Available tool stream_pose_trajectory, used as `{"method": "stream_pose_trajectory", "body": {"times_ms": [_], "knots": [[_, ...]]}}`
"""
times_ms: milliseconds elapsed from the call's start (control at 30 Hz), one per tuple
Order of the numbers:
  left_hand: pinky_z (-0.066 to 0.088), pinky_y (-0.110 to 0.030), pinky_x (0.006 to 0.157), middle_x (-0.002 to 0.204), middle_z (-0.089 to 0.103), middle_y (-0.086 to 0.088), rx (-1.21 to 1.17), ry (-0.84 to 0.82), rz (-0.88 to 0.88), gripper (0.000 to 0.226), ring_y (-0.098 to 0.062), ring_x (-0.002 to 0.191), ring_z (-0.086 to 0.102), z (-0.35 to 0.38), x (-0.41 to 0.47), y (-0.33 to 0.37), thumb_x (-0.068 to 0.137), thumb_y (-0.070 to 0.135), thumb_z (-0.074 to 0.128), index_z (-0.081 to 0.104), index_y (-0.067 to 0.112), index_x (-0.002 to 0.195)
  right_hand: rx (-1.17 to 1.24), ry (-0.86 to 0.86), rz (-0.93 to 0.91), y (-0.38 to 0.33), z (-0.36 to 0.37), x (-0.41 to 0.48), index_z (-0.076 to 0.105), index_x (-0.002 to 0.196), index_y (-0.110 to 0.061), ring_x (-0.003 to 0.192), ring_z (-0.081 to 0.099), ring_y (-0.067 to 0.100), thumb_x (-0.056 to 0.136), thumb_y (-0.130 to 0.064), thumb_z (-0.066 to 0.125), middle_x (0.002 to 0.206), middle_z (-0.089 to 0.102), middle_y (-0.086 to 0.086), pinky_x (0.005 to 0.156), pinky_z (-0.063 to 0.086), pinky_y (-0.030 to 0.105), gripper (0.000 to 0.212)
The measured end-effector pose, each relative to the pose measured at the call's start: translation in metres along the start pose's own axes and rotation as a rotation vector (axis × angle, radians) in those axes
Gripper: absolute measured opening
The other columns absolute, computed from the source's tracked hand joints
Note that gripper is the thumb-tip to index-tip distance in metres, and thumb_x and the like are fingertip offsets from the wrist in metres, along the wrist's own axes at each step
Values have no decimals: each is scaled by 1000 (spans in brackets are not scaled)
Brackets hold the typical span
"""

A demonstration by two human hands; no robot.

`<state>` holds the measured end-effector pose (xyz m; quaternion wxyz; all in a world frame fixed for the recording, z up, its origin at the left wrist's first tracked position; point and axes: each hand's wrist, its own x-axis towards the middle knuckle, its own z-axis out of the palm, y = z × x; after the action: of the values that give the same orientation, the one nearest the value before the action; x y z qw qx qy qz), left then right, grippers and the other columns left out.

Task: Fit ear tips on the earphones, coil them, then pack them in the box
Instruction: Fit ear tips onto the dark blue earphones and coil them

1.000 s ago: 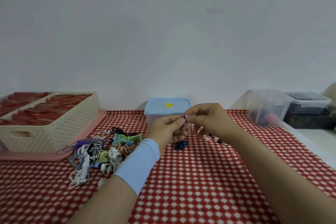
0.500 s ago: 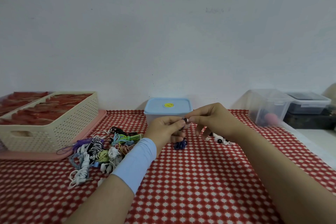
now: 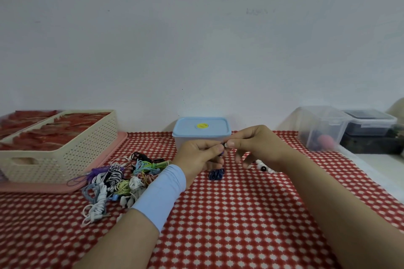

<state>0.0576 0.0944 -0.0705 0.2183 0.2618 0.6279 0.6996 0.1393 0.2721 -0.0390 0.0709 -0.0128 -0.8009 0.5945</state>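
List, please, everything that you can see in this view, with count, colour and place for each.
tablecloth: one, red and white, under everything
basket: one, cream, far left, full of red packs
tray: one, pink, under the basket
earphone pile: many, mixed colours, beside the tray
lidded box: one, pale blue, back centre
cord: one, dark blue, bunched on the cloth, centre
ear tips: several, white and black, right of the cord
clear box: one, see-through, back right
dark box: one, blackish, far right
earbud: one, dark, pinched mid-air, centre
sleeve: one, pale blue, left wrist
left grip: one, pinches the earbud
right grip: one, pinches the earbud
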Motion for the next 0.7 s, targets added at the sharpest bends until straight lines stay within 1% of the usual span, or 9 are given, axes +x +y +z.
{"method": "stream_pose_trajectory", "body": {"times_ms": [167,300,433,567,700], "knots": [[54,-22,60,82,73,-7,27,12,5,13,-14,67,67,0,0,0,90,6,66,73,3,100,7,-4,41,-1,1,0,81,102,-10,65,64,17,91,-19,73,98,78,12,57,55,31,16],[54,-21,60,77,72,-5,11,28,50,10,-11,64,66,4,0,1,91,4,64,74,6,92,66,13,39,-2,2,2,81,102,-8,64,62,17,92,-17,72,92,77,13,52,52,29,16],[55,-23,61,80,73,-6,51,38,42,11,-13,66,67,-1,0,0,90,4,65,74,6,97,34,36,64,0,6,2,80,101,-9,64,64,19,91,-19,74,94,78,13,53,54,28,15],[58,-25,61,79,74,-5,44,97,51,8,-14,65,69,-2,1,0,88,5,68,74,8,93,65,60,71,1,6,2,78,99,-6,62,64,19,92,-16,73,95,78,13,52,55,29,13],[58,-26,62,80,75,-5,57,88,58,12,-15,66,69,-3,2,-1,89,4,68,73,5,100,86,24,72,1,5,1,77,107,-5,64,65,14,95,-12,68,101,78,14,52,55,27,17]]}}
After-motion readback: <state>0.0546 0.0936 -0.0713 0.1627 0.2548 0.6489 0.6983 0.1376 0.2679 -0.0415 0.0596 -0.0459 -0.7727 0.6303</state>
